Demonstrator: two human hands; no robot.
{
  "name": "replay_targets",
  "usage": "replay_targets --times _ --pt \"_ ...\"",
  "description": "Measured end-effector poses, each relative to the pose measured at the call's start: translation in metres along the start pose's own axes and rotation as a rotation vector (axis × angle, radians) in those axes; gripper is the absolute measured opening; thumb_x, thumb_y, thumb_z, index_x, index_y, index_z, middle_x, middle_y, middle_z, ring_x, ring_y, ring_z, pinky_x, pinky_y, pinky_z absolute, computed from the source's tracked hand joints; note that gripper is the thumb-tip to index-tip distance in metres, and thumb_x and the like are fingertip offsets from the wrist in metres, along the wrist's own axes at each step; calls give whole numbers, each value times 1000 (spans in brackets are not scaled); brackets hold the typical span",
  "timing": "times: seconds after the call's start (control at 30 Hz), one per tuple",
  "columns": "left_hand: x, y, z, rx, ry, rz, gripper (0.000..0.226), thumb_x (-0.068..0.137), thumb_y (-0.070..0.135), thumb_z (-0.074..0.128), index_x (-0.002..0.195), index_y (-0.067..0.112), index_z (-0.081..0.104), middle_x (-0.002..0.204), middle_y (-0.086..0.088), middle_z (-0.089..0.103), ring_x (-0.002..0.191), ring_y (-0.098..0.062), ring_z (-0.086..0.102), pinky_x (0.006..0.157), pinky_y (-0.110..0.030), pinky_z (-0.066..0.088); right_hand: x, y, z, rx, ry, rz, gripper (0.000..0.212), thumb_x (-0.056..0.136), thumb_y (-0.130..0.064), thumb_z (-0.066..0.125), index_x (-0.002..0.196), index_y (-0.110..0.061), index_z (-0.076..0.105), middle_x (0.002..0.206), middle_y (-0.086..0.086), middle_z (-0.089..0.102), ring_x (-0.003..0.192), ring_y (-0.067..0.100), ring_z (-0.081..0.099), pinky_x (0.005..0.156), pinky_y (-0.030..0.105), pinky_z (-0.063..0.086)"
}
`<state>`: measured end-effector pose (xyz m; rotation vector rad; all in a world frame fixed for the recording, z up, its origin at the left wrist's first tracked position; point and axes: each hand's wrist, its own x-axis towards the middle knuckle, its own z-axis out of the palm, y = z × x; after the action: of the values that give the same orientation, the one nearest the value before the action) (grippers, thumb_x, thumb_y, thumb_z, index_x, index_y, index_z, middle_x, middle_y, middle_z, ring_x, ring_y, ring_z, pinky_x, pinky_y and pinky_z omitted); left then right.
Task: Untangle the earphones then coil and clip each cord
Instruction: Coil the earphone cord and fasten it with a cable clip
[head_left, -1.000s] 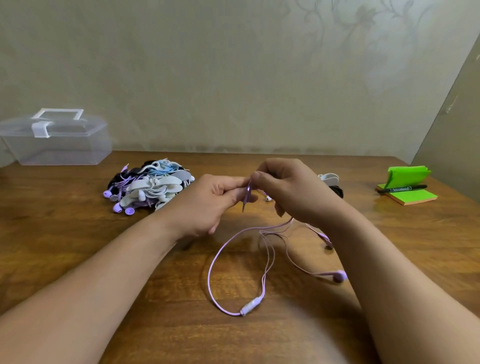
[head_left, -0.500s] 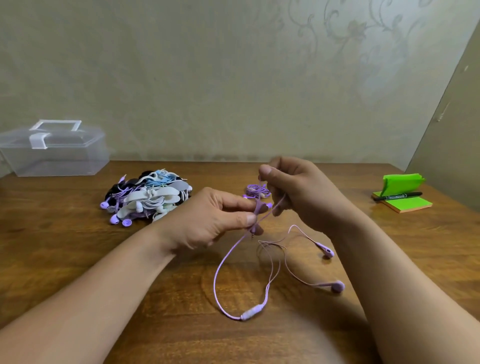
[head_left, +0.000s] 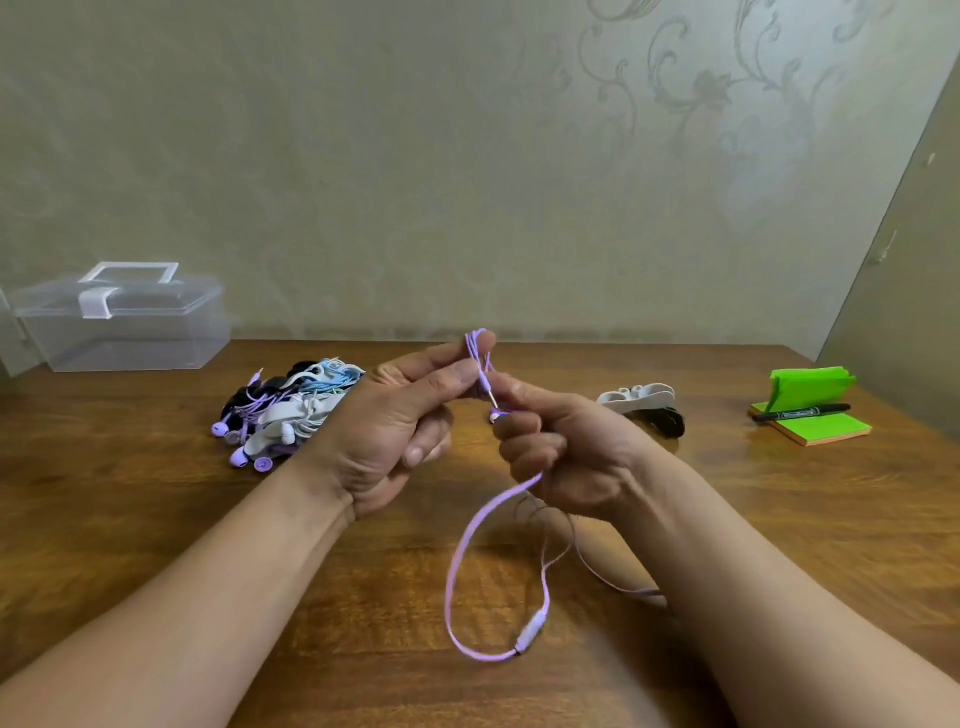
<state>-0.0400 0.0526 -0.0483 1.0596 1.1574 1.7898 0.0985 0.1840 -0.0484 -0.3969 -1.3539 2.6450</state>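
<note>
Over a brown wooden table, the left hand now pinches fresh loops of the lilac flat-cord earphone at its fingertips, the right hand curled round the trailing cord, whose slack lies on the tabletop, so coiling has evidently begun.

no readable text, black marker print too blurred

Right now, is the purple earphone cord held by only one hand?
No, the left hand pinches loops of the purple cord near its plug while the right hand grips it lower down.
</note>
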Motion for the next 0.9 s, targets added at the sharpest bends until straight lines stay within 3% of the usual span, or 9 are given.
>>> replay_targets --times 0.07,0.17,0.27,0.37,0.47,0.57,0.7,0.83,0.9 --pt "2 -2 3 72 95 42 29 95 20 64 121 19 75 109 -16 77 31 -3 29 43 -21 18 1 10 5 -427 100 -69 22 107 -32 52 106 -17 68 62 -7 34 46 5 26 39 17 24" --pt "3 -4 8 267 265 155 29 100 9 61 128 11 70 106 -18 76 33 0 42 43 -9 32 1 21 13 -1123 293 -368 28 110 -35 50 110 -21 75 55 -18 46 52 1 41 52 18 31" --pt "6 -5 2 387 344 254 30 100 4 62 129 7 69 101 -9 78 57 6 65 59 -2 44 -1 20 17 -1380 290 -412 28 109 -32 51 110 -22 77 61 -14 56 58 1 50 56 16 35" --pt "10 -11 -16 509 345 264 30 98 6 67 127 11 72 102 4 80 99 -7 75 88 -18 55 -4 20 20 -1434 305 -463 26 108 -34 53 101 -23 75 60 -8 53 58 7 48 57 26 37" --pt "7 -13 -20 742 277 243 26 96 15 72 121 22 77 107 13 79 107 -4 72 104 -37 54 -6 16 19 -1480 428 -670 22 104 -34 62 87 -21 69 62 -10 53 61 9 47 57 27 35" --pt "3 -12 -16 817 124 193 23 98 16 70 115 28 79 101 14 79 104 -3 72 104 -42 54 -10 4 12 -1448 490 -739 16 101 -32 67 88 -24 70 70 -12 59 67 5 52 56 19 36" --pt "-4 -5 -5 770 -28 119 23 97 22 70 118 28 77 98 9 80 101 -10 74 99 -35 56 -14 -4 3 -1370 465 -735 12 99 -30 70 90 -22 71 72 -12 62 69 1 55 58 13 37" --pt "-5 -8 -5 748 -96 69 19 94 19 74 110 27 80 88 2 80 80 -6 67 80 -24 53 -13 -8 -4 -1168 356 -699 10 94 -20 78 90 -14 71 77 -5 76 73 3 69 67 19 49" --pt "-5 -7 -5 754 -158 48 20 96 17 71 112 26 80 91 2 80 84 -7 65 81 -27 53 -13 -11 -7 -1036 284 -641 12 95 -18 77 92 -9 70 79 2 77 66 7 67 63 21 50"
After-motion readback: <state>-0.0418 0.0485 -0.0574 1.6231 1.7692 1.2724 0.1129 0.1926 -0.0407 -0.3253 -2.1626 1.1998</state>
